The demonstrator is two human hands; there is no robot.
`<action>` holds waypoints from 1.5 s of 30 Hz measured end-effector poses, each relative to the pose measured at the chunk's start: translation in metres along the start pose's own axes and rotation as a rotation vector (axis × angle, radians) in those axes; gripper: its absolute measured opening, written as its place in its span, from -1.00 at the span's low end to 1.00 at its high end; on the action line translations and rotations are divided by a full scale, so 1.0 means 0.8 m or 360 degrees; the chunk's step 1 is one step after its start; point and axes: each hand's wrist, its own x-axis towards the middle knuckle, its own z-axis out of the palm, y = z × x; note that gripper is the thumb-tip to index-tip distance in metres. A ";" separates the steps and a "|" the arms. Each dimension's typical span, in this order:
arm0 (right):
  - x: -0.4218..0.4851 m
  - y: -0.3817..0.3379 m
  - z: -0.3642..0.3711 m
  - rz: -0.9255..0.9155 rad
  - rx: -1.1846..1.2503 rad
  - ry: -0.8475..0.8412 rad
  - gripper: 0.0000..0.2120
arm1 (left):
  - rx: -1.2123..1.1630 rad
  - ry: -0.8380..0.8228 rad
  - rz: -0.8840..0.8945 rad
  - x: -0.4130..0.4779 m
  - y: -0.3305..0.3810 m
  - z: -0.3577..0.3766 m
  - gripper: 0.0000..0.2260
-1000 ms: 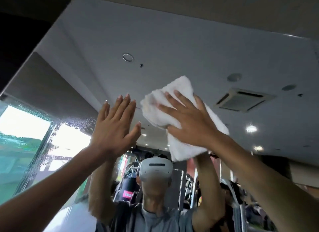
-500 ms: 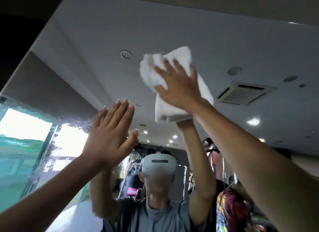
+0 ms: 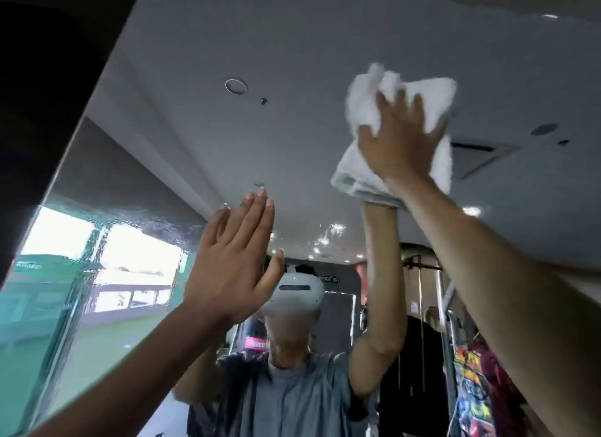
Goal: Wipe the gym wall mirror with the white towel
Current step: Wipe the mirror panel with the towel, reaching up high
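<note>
Head view: one mirror (image 3: 292, 46) fills the scene, with wet beads at the left not yet wiped. One towel (image 3: 367, 104), bunched into a pad, sits high right on the glass so the flat, spread right hand (image 3: 400, 143) can press it. The left hand (image 3: 231, 267), fingers straight and holding nothing, is lower left, probably bracing the reach

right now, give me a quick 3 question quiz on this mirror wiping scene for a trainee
1. True or false: the left hand grips the white towel.
2. Which part of the wall mirror is the towel on, as seen here? A upper right, B lower left, C bottom centre.
3. Fill in: the right hand has its fingers ___ across the towel.
Key: 1 false, it is held up flat and empty. 2 A. 3 spread.
</note>
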 end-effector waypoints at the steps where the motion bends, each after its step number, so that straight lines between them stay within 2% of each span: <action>1: -0.013 -0.025 0.001 -0.0186 0.0002 -0.0040 -0.42 | -0.0009 0.0001 0.0000 -0.002 -0.002 0.001 -0.39; 4: -0.071 -0.053 -0.002 -0.0898 -0.0029 -0.0210 -0.40 | -0.0021 -0.0016 -0.0010 -0.012 -0.009 0.002 -0.41; 6: -0.105 -0.028 -0.009 -0.1337 0.0026 -0.0331 -0.38 | -0.0023 -0.0027 -0.0016 -0.028 -0.017 0.003 -0.42; 8: -0.105 0.017 -0.014 -0.1531 0.0003 -0.0390 -0.34 | -0.0017 -0.0014 0.0016 -0.045 -0.025 0.004 -0.42; 10: -0.080 0.059 -0.019 -0.1324 -0.0026 -0.0408 -0.30 | -0.0041 0.0026 0.0052 -0.054 -0.027 0.005 -0.42; 12: -0.053 0.066 -0.019 -0.0750 0.0036 -0.0297 -0.34 | -0.0093 0.0074 0.0046 -0.056 -0.026 0.005 -0.42; 14: -0.040 0.028 -0.013 -0.0061 0.0026 -0.0100 -0.38 | -0.0103 0.0091 0.0036 -0.054 -0.026 0.005 -0.43; 15: -0.040 0.002 -0.010 0.0174 0.0016 -0.0054 -0.39 | -0.0104 0.0098 0.0037 -0.054 -0.026 0.004 -0.43; 16: -0.046 -0.025 -0.009 0.0269 0.0007 -0.0039 -0.40 | -0.0106 0.0105 0.0043 -0.054 -0.027 0.004 -0.43; 17: -0.058 -0.046 -0.004 0.0224 -0.0010 -0.0046 -0.41 | -0.0107 0.0111 0.0049 -0.055 -0.028 0.005 -0.43; 18: -0.075 -0.061 0.000 0.0045 -0.0035 -0.0064 -0.40 | -0.0105 0.0123 0.0054 -0.055 -0.029 0.006 -0.43; 20: -0.126 -0.069 -0.001 -0.0491 -0.0058 -0.0121 -0.39 | -0.0094 0.0159 0.0061 -0.053 -0.029 0.007 -0.44; 23: -0.188 -0.021 -0.016 -0.1357 -0.0018 -0.0294 -0.37 | -0.0078 0.0185 0.0034 -0.056 -0.027 0.008 -0.46; 24: -0.189 0.008 -0.020 -0.1558 -0.0033 -0.0346 -0.36 | -0.0068 0.0178 0.0020 -0.057 -0.025 0.009 -0.45; 25: -0.183 0.037 -0.022 -0.1609 -0.0063 -0.0375 -0.34 | -0.0058 0.0158 0.0008 -0.058 -0.023 0.009 -0.45; 26: -0.171 0.059 -0.023 -0.1470 -0.0068 -0.0377 -0.31 | -0.0048 0.0134 0.0006 -0.057 -0.022 0.009 -0.44; 28: -0.151 0.068 -0.024 -0.0824 0.0033 -0.0262 -0.33 | -0.0029 0.0107 -0.0011 -0.056 -0.020 0.008 -0.44; 30: -0.153 0.032 -0.018 -0.0234 0.0077 -0.0151 -0.37 | -0.0035 0.0071 -0.0047 -0.066 -0.014 0.007 -0.43; 31: -0.164 0.009 -0.016 -0.0105 0.0088 -0.0152 -0.37 | -0.0054 0.0040 -0.0053 -0.078 -0.009 0.007 -0.42; 33: -0.204 -0.021 -0.011 -0.0279 0.0039 -0.0174 -0.36 | -0.0049 0.0005 -0.0042 -0.105 -0.003 0.009 -0.42; 35: -0.260 -0.023 -0.013 -0.0738 -0.0005 -0.0233 -0.34 | -0.0017 0.0011 -0.0018 -0.125 -0.003 0.009 -0.43; 38: -0.326 0.024 -0.025 -0.1539 -0.0083 -0.0382 -0.31 | -0.0008 0.0056 -0.0047 -0.134 -0.005 0.007 -0.45; 39: -0.331 0.046 -0.030 -0.1721 -0.0091 -0.0428 -0.32 | -0.0011 0.0054 -0.0063 -0.139 -0.004 0.006 -0.45; 40: -0.327 0.066 -0.036 -0.1780 -0.0100 -0.0459 -0.33 | -0.0019 0.0049 -0.0073 -0.148 0.000 0.006 -0.45; 41: -0.316 0.081 -0.038 -0.1697 -0.0103 -0.0471 -0.33 | -0.0030 0.0049 -0.0080 -0.158 0.003 0.007 -0.46; 42: -0.302 0.090 -0.038 -0.1481 -0.0087 -0.0459 -0.32 | -0.0040 0.0049 -0.0084 -0.169 0.006 0.008 -0.45; 45: -0.272 0.067 -0.035 -0.0640 0.0012 -0.0277 -0.33 | -0.0058 0.0043 -0.0086 -0.185 0.006 0.010 -0.44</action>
